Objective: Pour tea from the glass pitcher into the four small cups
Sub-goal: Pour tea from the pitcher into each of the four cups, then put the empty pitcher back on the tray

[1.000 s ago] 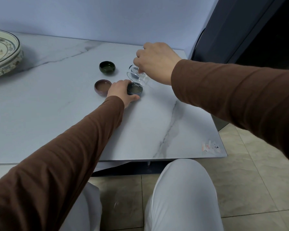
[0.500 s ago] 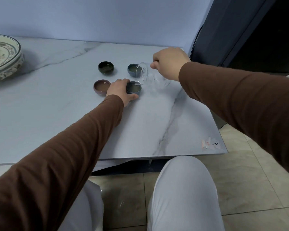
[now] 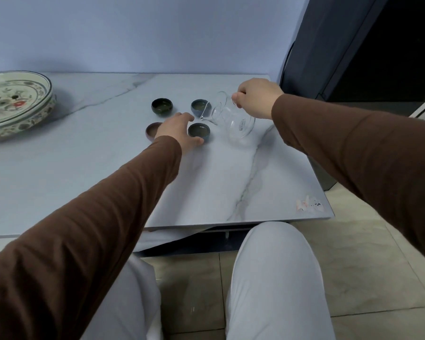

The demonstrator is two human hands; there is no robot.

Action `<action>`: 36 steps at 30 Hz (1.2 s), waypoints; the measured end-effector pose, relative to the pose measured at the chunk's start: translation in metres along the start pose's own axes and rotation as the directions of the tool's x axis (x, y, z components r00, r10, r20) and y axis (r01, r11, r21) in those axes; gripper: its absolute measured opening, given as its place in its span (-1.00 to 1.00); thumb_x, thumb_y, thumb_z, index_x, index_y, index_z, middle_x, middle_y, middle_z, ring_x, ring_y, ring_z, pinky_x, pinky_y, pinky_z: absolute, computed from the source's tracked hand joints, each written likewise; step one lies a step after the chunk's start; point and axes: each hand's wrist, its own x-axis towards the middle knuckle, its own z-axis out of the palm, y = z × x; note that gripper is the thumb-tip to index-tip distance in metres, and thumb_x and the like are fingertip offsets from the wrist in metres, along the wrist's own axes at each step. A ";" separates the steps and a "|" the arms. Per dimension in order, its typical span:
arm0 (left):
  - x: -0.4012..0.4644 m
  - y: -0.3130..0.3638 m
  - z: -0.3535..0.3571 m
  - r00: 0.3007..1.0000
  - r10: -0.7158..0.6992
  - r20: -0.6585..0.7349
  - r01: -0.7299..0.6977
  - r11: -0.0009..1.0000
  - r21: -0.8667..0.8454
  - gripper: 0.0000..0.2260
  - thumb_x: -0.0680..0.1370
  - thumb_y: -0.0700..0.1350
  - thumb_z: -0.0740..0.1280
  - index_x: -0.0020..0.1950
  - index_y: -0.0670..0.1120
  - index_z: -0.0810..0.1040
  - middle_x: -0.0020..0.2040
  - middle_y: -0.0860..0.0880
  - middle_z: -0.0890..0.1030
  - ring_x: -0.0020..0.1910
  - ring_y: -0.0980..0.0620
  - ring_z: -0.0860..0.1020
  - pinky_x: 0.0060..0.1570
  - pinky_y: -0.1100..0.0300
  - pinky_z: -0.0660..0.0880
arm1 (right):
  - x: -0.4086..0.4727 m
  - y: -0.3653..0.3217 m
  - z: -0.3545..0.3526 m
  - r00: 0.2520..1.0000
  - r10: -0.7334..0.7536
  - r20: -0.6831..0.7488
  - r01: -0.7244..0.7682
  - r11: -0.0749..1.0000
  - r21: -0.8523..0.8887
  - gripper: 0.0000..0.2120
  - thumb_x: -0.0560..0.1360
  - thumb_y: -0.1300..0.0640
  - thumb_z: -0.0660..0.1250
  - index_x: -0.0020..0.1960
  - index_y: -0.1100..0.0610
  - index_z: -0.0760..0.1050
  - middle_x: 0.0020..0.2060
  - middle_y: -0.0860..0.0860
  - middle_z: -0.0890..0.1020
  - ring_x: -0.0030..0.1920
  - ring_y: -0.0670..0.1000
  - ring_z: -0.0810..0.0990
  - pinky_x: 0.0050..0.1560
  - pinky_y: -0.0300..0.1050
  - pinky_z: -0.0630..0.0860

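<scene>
Pitcher [image 3: 233,120] tilted, right hand [image 3: 257,98] | table [image 3: 268,182] bare toward near edge

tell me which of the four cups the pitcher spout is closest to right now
The blue-grey cup in the back row, right side. The tilted glass pitcher has its spout at that cup's rim; the dark green, pinkish and front-right cups sit farther off.

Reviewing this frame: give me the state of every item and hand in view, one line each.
glass pitcher: tilted, spout toward the cups, held by its handle, looks nearly empty.
right hand: closed on the pitcher handle.
left hand: open, resting among the cups.
dark green cup: upright, contents unclear.
blue cup: upright, holds tea.
pink cup: upright, partly hidden by the left hand.
near dark cup: upright, holds tea.
patterned dish: upright, untouched.
</scene>
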 end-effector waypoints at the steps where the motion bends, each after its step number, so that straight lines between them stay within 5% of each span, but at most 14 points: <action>1: -0.004 0.000 -0.004 1.000 0.003 -0.006 -0.003 1.000 0.010 -0.43 0.44 0.06 0.44 0.40 -0.04 0.41 0.39 -0.05 0.45 0.39 -0.07 0.39 0.32 0.07 0.32 | -0.003 -0.001 -0.002 1.000 0.000 -0.010 0.000 1.000 0.015 -0.65 0.60 -0.05 0.12 0.07 0.13 0.59 0.08 0.11 0.63 0.12 0.17 0.56 0.04 -0.06 0.40; 10: -0.031 -0.007 -0.048 0.999 -0.028 -0.038 0.030 0.999 0.037 -0.54 0.41 0.08 0.44 0.29 0.01 0.52 0.19 -0.04 0.60 0.19 -0.07 0.55 0.22 0.02 0.50 | -0.021 -0.021 -0.006 0.998 0.031 -0.049 -0.021 0.979 0.201 -0.68 0.59 0.01 0.13 0.04 0.15 0.60 0.03 0.09 0.64 0.09 0.15 0.57 -0.04 -0.12 0.35; 16: -0.021 -0.010 -0.069 0.997 0.042 -0.060 -0.033 0.989 0.144 -0.57 0.44 0.07 0.43 0.27 -0.02 0.54 0.26 -0.05 0.57 0.25 -0.10 0.50 0.25 0.07 0.42 | -0.008 -0.027 -0.003 0.993 0.058 -0.104 -0.017 0.934 0.357 -0.76 0.59 0.04 0.13 -0.14 0.06 0.53 -0.38 -0.09 0.44 -0.15 0.06 0.45 -0.11 -0.17 0.30; 27: 0.081 -0.051 -0.082 0.998 0.069 0.012 -0.070 0.979 0.192 -0.60 0.45 0.07 0.41 0.25 -0.01 0.54 0.22 -0.04 0.58 0.21 -0.09 0.52 0.15 0.10 0.42 | 0.093 -0.038 0.027 0.982 0.107 -0.157 -0.016 0.869 0.494 -0.72 0.55 -0.05 0.11 -0.23 -0.01 0.50 -0.35 -0.14 0.49 -0.15 0.04 0.53 -0.12 -0.14 0.37; 31: 0.099 -0.053 -0.096 0.997 0.010 0.075 -0.021 0.989 0.146 -0.60 0.46 0.06 0.40 0.27 0.00 0.53 0.24 -0.02 0.58 0.23 -0.06 0.52 0.19 0.09 0.43 | 0.109 -0.050 0.020 0.985 0.146 -0.093 -0.072 0.834 0.546 -0.71 0.56 -0.07 0.11 -0.27 -0.03 0.45 -0.19 -0.09 0.60 -0.08 0.09 0.61 0.01 -0.05 0.48; 36: 0.101 -0.047 -0.135 0.982 -0.069 0.176 0.043 0.989 0.145 -0.60 0.46 0.07 0.40 0.27 0.01 0.51 0.22 -0.02 0.58 0.21 -0.06 0.52 0.20 0.06 0.46 | 0.108 -0.074 -0.012 0.983 0.181 -0.001 -0.150 0.816 0.558 -0.70 0.59 -0.08 0.09 -0.17 0.02 0.50 -0.13 -0.03 0.64 -0.05 0.09 0.62 -0.07 -0.09 0.44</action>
